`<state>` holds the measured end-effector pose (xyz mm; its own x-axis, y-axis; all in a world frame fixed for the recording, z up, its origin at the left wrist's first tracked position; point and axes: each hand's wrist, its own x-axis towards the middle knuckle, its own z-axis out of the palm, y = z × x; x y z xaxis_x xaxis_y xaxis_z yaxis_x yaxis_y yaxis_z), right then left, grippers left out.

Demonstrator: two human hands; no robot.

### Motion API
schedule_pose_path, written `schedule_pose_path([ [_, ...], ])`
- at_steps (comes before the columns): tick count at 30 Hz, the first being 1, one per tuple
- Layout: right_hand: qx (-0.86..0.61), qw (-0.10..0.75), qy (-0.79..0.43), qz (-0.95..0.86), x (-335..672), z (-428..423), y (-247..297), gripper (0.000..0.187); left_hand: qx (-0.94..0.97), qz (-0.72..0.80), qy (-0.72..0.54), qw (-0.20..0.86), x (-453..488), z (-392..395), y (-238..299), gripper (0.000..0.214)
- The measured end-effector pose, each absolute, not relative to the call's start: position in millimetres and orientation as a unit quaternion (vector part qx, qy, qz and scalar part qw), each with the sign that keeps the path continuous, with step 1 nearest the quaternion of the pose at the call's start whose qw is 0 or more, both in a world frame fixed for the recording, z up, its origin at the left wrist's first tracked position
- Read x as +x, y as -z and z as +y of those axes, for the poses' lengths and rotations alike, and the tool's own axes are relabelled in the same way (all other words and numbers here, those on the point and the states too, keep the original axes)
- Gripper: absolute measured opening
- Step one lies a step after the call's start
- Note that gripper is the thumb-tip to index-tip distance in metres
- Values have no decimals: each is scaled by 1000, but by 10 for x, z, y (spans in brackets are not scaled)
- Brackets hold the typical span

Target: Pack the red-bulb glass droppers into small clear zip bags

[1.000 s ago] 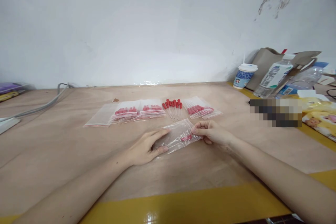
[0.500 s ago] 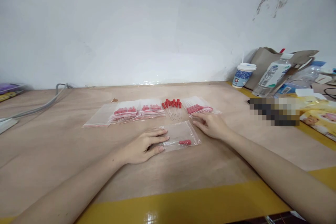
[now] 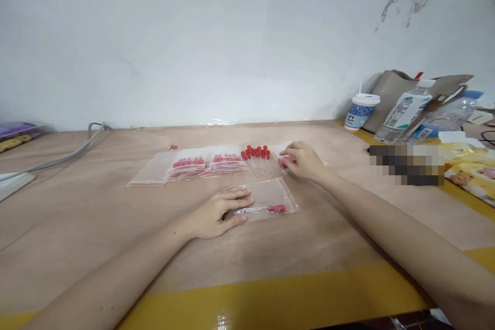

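Observation:
My left hand (image 3: 218,212) lies flat, fingers stretched, on the left end of a clear zip bag (image 3: 270,198) that holds a red-capped dropper (image 3: 276,209). My right hand (image 3: 303,160) has reached to the far right bag of red droppers (image 3: 283,152) and rests on it with fingers curled over it. Beside it, a loose row of red-capped droppers (image 3: 257,157) lies on the wooden table (image 3: 96,227). Two filled bags (image 3: 209,162) and an empty bag (image 3: 150,172) lie further left.
At the back right stand a paper cup (image 3: 361,109), plastic bottles (image 3: 406,111) and a brown paper bag (image 3: 390,93). Yellow packets (image 3: 472,167) lie at the right edge. A grey cable (image 3: 65,157) runs along the left. Yellow tape (image 3: 270,299) borders the near edge.
My right hand let go of the near bag's right end and moved away to the far right bag of droppers. The near bag now lies flat under my left hand.

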<state>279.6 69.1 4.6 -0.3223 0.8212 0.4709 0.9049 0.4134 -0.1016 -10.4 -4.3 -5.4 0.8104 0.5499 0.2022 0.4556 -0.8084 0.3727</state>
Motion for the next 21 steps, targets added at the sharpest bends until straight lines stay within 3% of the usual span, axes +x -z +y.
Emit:
schedule_pose_path([
  [7,-596,132,20,-792,2656,894,69,39,938,269,-148,159,-101,-53,47,42],
  [15,-662,212,38,-718,2542,870,5,34,935,267,-160,170,-98,-58,43,41],
  [18,-678,250,-40,-690,2388,988,-57,39,934,265,-164,175,-101,-60,50,41],
  [21,-702,234,-114,-663,2243,1102,-101,37,934,273,-156,172,-99,-67,47,41],
])
